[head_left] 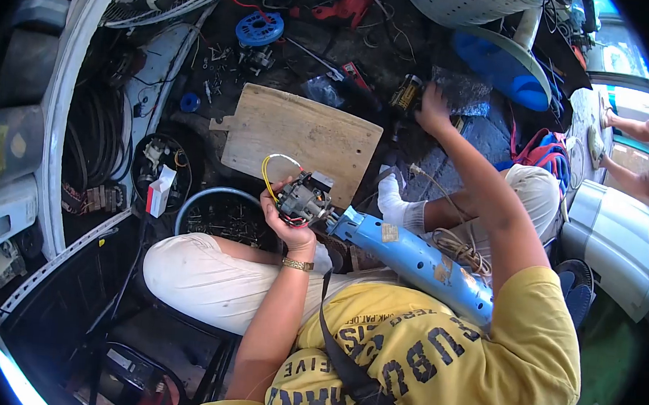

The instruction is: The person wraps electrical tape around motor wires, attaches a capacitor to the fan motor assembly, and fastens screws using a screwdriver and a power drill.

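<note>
My left hand, with a gold watch at the wrist, is closed around a small electric motor with yellow, white and red wires. The motor is held over the near edge of a wooden board, its shaft end close to a blue metal tube that lies across my lap. My right hand is stretched out to the far right, between a black and yellow can and a clear plastic bag. Its fingers are blurred, and I cannot tell whether they grip anything.
A tub of screws stands left of my lap, beside a black bucket with parts and a small box. A blue spool, a red power tool and loose hardware lie at the back. Another person's legs show at right.
</note>
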Demonstrator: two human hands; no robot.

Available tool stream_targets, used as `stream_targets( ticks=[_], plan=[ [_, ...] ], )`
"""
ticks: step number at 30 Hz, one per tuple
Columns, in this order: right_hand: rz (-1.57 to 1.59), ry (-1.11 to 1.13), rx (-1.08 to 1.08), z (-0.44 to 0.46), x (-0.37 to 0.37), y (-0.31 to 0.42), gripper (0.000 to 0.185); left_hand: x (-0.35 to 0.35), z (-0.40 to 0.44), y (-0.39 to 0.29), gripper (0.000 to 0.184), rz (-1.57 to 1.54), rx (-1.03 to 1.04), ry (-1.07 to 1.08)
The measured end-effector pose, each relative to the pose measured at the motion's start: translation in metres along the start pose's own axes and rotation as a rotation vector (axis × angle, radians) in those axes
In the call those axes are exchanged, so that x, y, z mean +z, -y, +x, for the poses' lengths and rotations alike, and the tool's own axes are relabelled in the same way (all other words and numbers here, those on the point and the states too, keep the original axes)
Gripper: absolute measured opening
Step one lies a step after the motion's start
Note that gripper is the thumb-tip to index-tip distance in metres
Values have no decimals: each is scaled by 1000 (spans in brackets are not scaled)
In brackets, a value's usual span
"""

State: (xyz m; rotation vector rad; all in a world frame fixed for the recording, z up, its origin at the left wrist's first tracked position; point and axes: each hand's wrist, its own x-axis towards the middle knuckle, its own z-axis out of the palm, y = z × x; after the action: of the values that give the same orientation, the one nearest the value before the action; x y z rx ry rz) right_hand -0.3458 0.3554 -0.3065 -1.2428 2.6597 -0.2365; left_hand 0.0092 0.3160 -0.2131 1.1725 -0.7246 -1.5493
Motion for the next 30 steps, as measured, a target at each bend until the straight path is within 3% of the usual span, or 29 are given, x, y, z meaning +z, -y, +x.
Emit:
stream_targets(
  ticks=[2, 4, 6, 12, 15, 17, 21, 24, 26, 28, 30],
  plan=[
    [82, -186, -340, 5, -59, 56, 57, -1, 0, 0, 45, 12, 9, 6],
    [514, 258, -654, -9, -107, 110, 47, 3, -1, -4, 45, -3, -8, -10],
    [745, 814, -679, -35, -123, 152, 51, 4, -3, -5, 45, -21, -24, -16],
    [755, 869, -777, -74, -100, 181, 53, 0, -1, -3, 42, 5, 2, 15],
    [819, 754, -756, -86, -97, 177, 48, 0, -2, -4, 42, 10, 24, 26],
    [806, 735, -607, -97, -100, 174, 44, 0, -1, -2, 41, 11, 23, 20],
    [841, 645, -675, -95, -89, 173, 45, 0, 0, -1, 41, -12, 8, 16],
    [846, 605, -705, -95, -87, 172, 47, 7, 2, -8, 45, 89, 66, 19],
    [865, 627, -645, -97, -92, 172, 50, 15, 4, -14, 46, 311, 257, -107],
    [843, 690, -603, -94, -103, 173, 51, 20, 4, -18, 45, 277, 295, -132],
    [975, 783, -524, -88, -108, 167, 42, 9, 3, -21, 45, 272, 162, 106]
  ],
)
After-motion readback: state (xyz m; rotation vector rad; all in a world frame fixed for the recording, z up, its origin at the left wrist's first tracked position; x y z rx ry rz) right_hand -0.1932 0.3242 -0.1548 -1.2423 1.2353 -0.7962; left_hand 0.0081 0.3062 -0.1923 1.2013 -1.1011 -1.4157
